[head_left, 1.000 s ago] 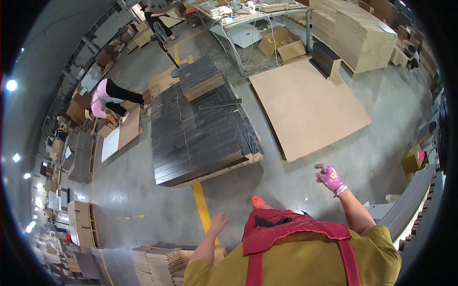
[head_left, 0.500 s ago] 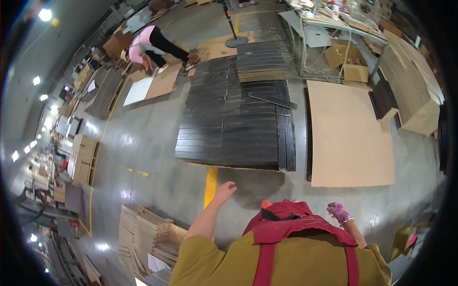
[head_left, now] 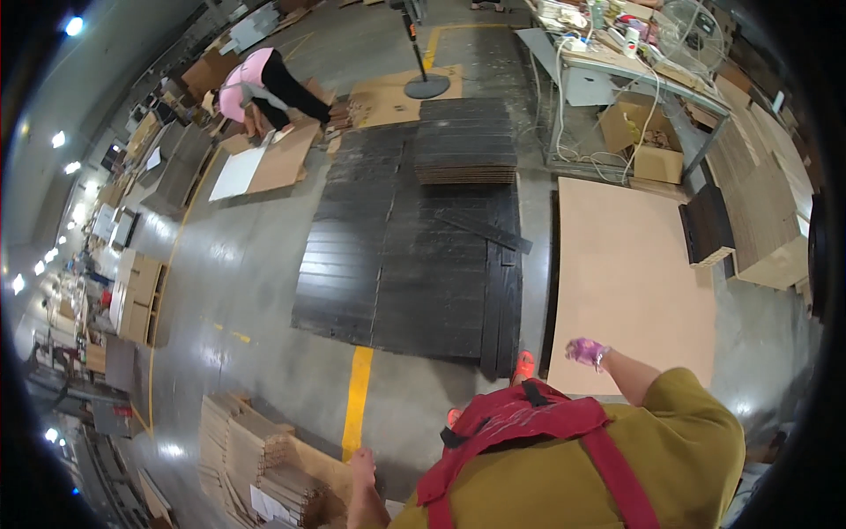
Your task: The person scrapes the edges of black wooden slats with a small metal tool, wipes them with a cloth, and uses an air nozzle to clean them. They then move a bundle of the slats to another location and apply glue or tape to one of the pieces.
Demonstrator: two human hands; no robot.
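My bare left hand hangs low near the yellow floor line, beside a bundle of flat brown boards; its fingers are too foreshortened to read. In a purple-and-white glove, my right hand is held above the near end of a large tan sheet. Its fingers are loosely bent and apart, holding nothing. Ahead of me lies a broad low stack of black boards. A smaller pile of black boards rests on its far right part. One loose black strip lies slantwise over the stack.
A cluttered workbench with a fan stands at the far right, an open carton beneath it. Brown boards are bundled at my lower left. A person in pink bends over panels at far left. A round-based stand is beyond the stack.
My view and body have shifted forward and right, bringing the stack closer. My right hand has moved over the tan sheet. My left hand has dropped lower and back.
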